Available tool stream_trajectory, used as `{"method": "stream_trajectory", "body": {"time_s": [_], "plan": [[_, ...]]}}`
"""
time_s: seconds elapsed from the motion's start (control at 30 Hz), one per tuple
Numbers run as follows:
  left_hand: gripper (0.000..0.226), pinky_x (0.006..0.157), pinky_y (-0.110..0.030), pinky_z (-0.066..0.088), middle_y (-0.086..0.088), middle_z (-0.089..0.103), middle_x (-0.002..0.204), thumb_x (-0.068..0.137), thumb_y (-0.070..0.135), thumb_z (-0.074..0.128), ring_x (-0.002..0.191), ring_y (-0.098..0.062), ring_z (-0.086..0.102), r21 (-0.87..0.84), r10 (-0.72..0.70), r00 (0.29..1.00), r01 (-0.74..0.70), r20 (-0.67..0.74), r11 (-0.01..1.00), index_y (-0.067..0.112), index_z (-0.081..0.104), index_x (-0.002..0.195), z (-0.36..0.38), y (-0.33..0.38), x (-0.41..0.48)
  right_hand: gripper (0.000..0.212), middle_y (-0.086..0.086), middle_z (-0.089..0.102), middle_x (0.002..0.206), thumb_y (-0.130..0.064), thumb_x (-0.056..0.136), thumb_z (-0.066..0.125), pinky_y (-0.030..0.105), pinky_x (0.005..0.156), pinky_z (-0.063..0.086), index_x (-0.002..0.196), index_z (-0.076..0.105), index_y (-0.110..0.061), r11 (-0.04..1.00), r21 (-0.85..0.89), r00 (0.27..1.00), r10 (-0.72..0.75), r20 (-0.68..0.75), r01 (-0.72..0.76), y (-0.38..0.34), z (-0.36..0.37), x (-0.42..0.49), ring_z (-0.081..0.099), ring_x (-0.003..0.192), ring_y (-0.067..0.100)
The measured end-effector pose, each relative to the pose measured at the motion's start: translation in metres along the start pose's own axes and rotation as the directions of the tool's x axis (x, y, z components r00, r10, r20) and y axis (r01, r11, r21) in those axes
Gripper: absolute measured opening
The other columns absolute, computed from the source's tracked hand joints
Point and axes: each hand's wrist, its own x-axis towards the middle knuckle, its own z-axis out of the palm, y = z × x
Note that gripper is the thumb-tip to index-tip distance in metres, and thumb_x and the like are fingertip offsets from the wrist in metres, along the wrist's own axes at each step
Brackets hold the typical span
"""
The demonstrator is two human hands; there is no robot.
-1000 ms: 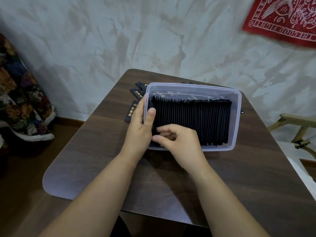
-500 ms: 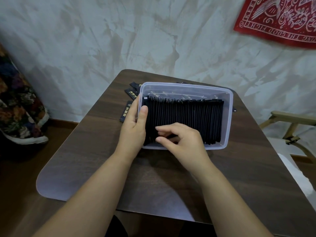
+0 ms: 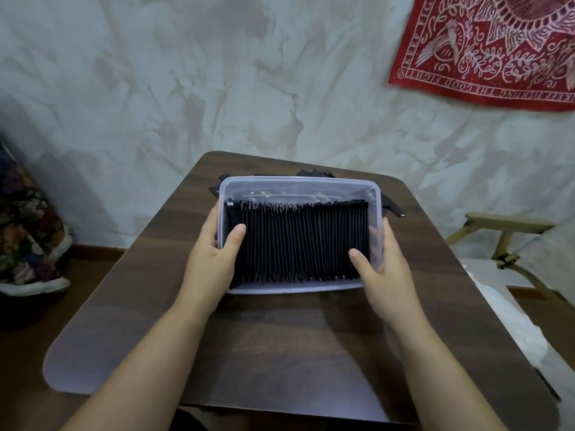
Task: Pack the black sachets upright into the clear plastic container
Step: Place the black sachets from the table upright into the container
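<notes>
The clear plastic container point(image 3: 298, 183) stands in the middle of the dark wooden table. A dense row of black sachets point(image 3: 298, 241) stands upright inside it, from the left wall almost to the right wall. My left hand point(image 3: 211, 259) grips the container's left end, thumb inside against the first sachets, fingers outside. My right hand point(image 3: 382, 269) grips the right end the same way, thumb inside on the last sachets. A few loose black sachets point(image 3: 314, 173) lie flat on the table behind the container, mostly hidden by it.
The table point(image 3: 280, 337) stands against a pale mottled wall. A wooden folding frame point(image 3: 504, 234) is at the right. A patterned cushion point(image 3: 25, 231) sits on the floor at the left. A red cloth point(image 3: 485, 48) hangs on the wall.
My right hand has left the sachets near the left end and now holds the container's right end. My left hand stays on the left end. The view has shifted.
</notes>
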Motion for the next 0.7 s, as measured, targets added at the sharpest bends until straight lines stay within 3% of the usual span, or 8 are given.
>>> {"method": "stream_trajectory", "body": {"time_s": [0.13, 0.3, 0.33, 0.4, 0.5, 0.6, 0.7], "plan": [[0.04, 0.096, -0.021, 0.044, 0.015, 0.059, 0.131, 0.104, 0.026, 0.044, 0.117, 0.002, 0.053, -0.034, -0.007, 0.995, 0.004, -0.097, 0.999, 0.033, 0.047, 0.143, -0.012, -0.002, 0.001, 0.073, -0.009, 0.036, 0.15, -0.031, 0.09, 0.06, 0.041, 0.114, 0.03, 0.151, 0.019, -0.027, 0.997, 0.068, 0.995, -0.039, 0.091, 0.033, 0.0, 0.009, 0.013, 0.032, 0.138, 0.008], [0.033, 0.096, -0.033, 0.05, 0.01, 0.068, 0.116, 0.103, 0.025, 0.046, 0.111, -0.008, 0.062, -0.12, -0.089, 0.97, 0.063, -0.226, 0.991, 0.026, 0.058, 0.134, -0.032, -0.002, 0.015, 0.047, -0.006, 0.048, 0.14, -0.033, 0.095, 0.05, 0.037, 0.11, 0.036, 0.14, 0.042, -0.023, 0.937, 0.343, 0.98, -0.009, 0.197, -0.06, -0.003, 0.019, 0.038, 0.048, 0.126, 0.007], [0.032, 0.095, -0.034, 0.051, 0.01, 0.069, 0.113, 0.103, 0.024, 0.046, 0.108, -0.008, 0.063, -0.119, -0.085, 0.966, 0.058, -0.242, 0.991, 0.025, 0.06, 0.132, -0.035, 0.0, 0.019, 0.043, -0.004, 0.049, 0.139, -0.032, 0.096, 0.049, 0.032, 0.108, 0.035, 0.138, 0.045, -0.021, 0.959, 0.28, 0.987, 0.0, 0.161, -0.045, 0.001, 0.021, 0.047, 0.048, 0.123, 0.007], [0.031, 0.093, -0.034, 0.053, 0.01, 0.07, 0.106, 0.104, 0.021, 0.045, 0.103, -0.008, 0.065, -0.125, -0.078, 0.96, 0.045, -0.27, 0.991, 0.021, 0.061, 0.13, -0.037, 0.005, 0.029, 0.044, 0.003, 0.046, 0.141, -0.03, 0.095, 0.052, 0.027, 0.106, 0.031, 0.137, 0.046, -0.017, 0.997, -0.075, 0.997, -0.012, 0.075, 0.017, 0.016, 0.024, 0.076, 0.044, 0.126, 0.014], [0.029, 0.097, -0.04, 0.053, 0.006, 0.07, 0.104, 0.103, 0.018, 0.045, 0.103, -0.014, 0.066, -0.148, -0.082, 0.946, 0.036, -0.315, 0.988, 0.015, 0.062, 0.127, -0.034, 0.009, 0.048, 0.06, 0.007, 0.02, 0.156, -0.042, 0.094, 0.05, 0.039, 0.117, 0.012, 0.146, 0.032, -0.019, 0.857, -0.509, 0.985, 0.014, 0.172, 0.077, 0.034, 0.032, 0.119, 0.012, 0.145, 0.026], [0.031, 0.1, -0.043, 0.051, 0.003, 0.07, 0.107, 0.103, 0.016, 0.045, 0.105, -0.015, 0.065, -0.175, -0.094, 0.941, 0.038, -0.326, 0.984, 0.012, 0.06, 0.13, -0.025, 0.009, 0.067, 0.065, 0.0, -0.003, 0.16, -0.051, 0.094, 0.042, 0.047, 0.117, -0.001, 0.15, 0.018, -0.028, 0.732, -0.674, 0.958, 0.116, 0.262, 0.096, 0.041, 0.041, 0.151, -0.008, 0.146, 0.026], [0.031, 0.098, -0.04, 0.052, 0.004, 0.069, 0.103, 0.103, 0.014, 0.045, 0.101, -0.014, 0.066, -0.198, -0.101, 0.934, 0.034, -0.342, 0.98, 0.01, 0.06, 0.13, -0.016, 0.007, 0.083, 0.066, -0.003, -0.009, 0.16, -0.058, 0.094, 0.035, 0.051, 0.117, -0.003, 0.151, 0.011, -0.035, 0.725, -0.682, 0.926, 0.185, 0.329, 0.097, 0.045, 0.048, 0.169, -0.01, 0.146, 0.025]]}}
